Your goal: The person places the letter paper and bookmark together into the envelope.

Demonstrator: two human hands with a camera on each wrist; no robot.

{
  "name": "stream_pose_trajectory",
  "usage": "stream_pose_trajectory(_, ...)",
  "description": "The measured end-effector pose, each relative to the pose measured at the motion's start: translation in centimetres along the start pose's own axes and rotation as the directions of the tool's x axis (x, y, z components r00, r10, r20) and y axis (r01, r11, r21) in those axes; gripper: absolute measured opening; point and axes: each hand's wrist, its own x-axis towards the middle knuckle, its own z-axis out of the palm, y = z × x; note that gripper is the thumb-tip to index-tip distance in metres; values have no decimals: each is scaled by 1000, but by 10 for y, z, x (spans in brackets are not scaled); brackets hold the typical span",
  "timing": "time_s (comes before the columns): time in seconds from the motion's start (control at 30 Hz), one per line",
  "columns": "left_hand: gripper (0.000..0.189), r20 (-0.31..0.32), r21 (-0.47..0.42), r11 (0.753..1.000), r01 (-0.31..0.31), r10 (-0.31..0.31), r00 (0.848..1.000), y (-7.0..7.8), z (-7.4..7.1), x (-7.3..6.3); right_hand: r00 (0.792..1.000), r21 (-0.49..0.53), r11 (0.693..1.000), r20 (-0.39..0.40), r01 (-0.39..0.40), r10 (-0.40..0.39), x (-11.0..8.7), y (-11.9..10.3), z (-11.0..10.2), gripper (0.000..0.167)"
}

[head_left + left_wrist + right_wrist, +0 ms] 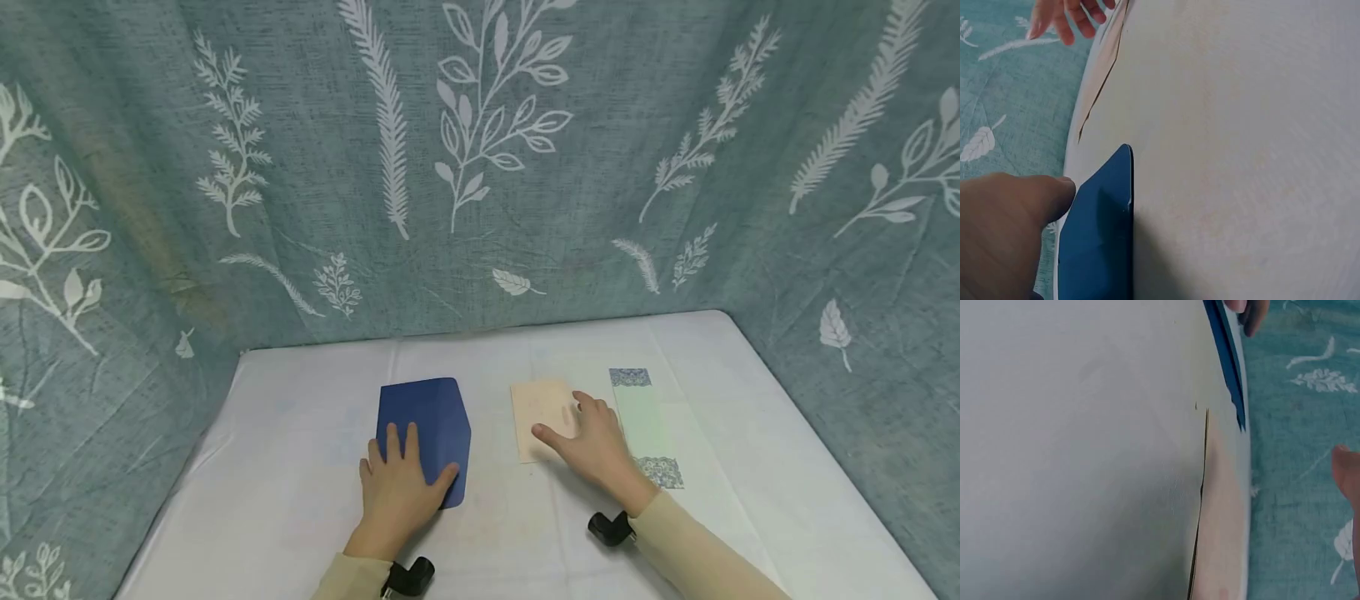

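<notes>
Envelope, dark blue, on bench, left of centre, directly under left hand. Left hand palm down, fingers spread and resting on envelope's lower left part, thumb out toward lower right edge. Tapered end pointing right, toward cream card. Cannot tell contents of envelope; interior hidden in all views.

Cream card on bench, right of envelope, strip of white cloth between. Right hand at card's right side, thumb and fingers parted, loosely bent, gripping nothing. Thumb clear of card in right wrist view; contact of other fingertips: cannot tell. Envelope well left of right hand.

Farther right, near right hand: pale green card, grey-blue patterned bands at both ends, partly covered by right hand. Black devices at both wrists, beige sleeves. Blue-green curtain with white leaf prints behind bench and along both sides.
</notes>
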Motion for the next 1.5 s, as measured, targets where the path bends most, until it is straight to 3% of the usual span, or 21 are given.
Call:
stream_pose_trajectory(0.2, 95, 24, 3, 1000, 26, -26, 999, -3, 2, -1, 1000, 40, 999, 6, 31, -31, 2, -9, 8, 103)
stream_pose_trajectory(0.5, 93, 18, 13, 1000, 7, -7, 1000, -4, 2, 1, 996, 111, 991, 23, 81, -84, 6, -30, 24, 98)
stream_pose_trajectory(0.67, 91, 33, 34, 999, -7, 6, 999, -2, 3, 0, 990, 93, 987, 40, 131, -135, 7, -41, 36, 97)
stream_pose_trajectory(1.03, 82, 3, 26, 999, -21, 20, 1000, 4, 5, -2, 955, 124, 955, 89, 271, -283, 12, -54, 52, 77)
stream_pose_trajectory(1.5, 76, -11, 10, 999, -46, 46, 999, 5, 6, -1, 920, 362, 909, 242, 208, -307, 21, -74, 77, 59)
